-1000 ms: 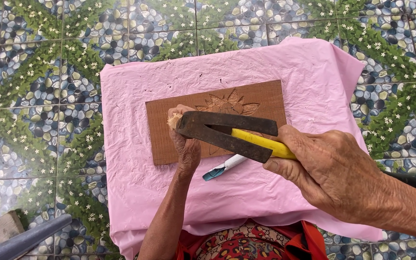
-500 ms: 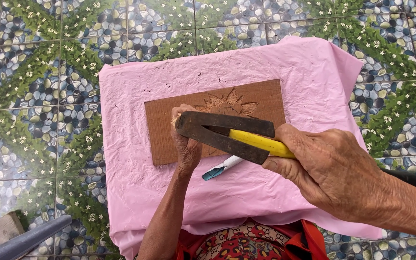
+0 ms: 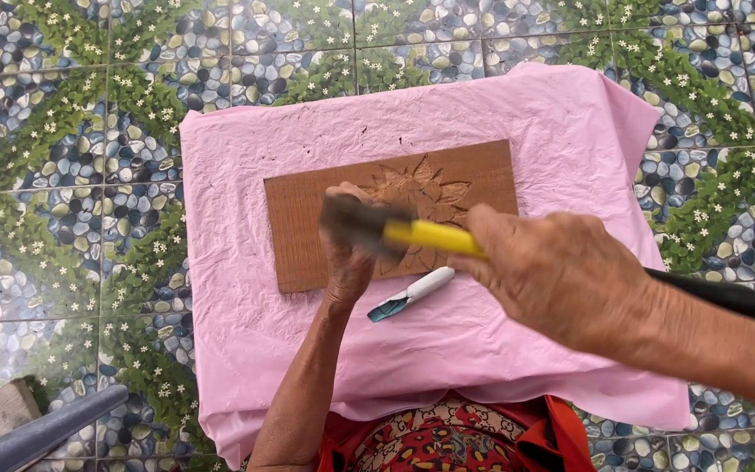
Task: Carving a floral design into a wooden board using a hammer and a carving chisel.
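- While our right hand is wrapped tight around the yellow handle of the hammer, its blurred dark head points left, so the hammer lies nearly level across the board.
- We keep our left hand curled in a fist on the wooden board; what it grips is hidden under the hammer head, and we cannot tell what it is.
- Our board lies with its long side running left to right, a carved flower near its middle.
- We see a small white-handled tool just below the board, slanting up to the right.
- Everything rests on a crumpled pink cloth over a floor tiled with pebbles and leaves.
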